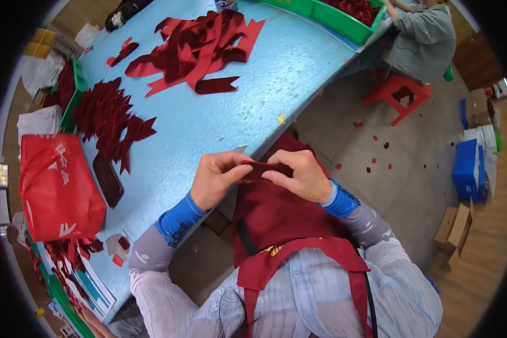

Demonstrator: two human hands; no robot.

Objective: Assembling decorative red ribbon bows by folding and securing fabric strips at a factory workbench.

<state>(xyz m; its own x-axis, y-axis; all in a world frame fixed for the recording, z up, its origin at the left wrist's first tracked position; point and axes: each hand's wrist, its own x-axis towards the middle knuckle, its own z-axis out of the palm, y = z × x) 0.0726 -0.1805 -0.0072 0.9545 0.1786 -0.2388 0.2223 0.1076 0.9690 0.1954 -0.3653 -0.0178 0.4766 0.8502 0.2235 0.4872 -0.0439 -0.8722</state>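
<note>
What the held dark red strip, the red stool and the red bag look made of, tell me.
Dark red strip: probably fabric, dull; it looks thin and pliable, though no weave shows.
Red stool: likely moulded plastic, smooth, from its bright, even colour.
Red bag: perhaps non-woven or coated fabric, slightly glossy, judging by its creases.

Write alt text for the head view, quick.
The left hand and right hand pinch a dark red strip between them, over a maroon apron beside a blue table. On it lie a heap of red ribbons, a darker ribbon pile and a red bag.
</note>
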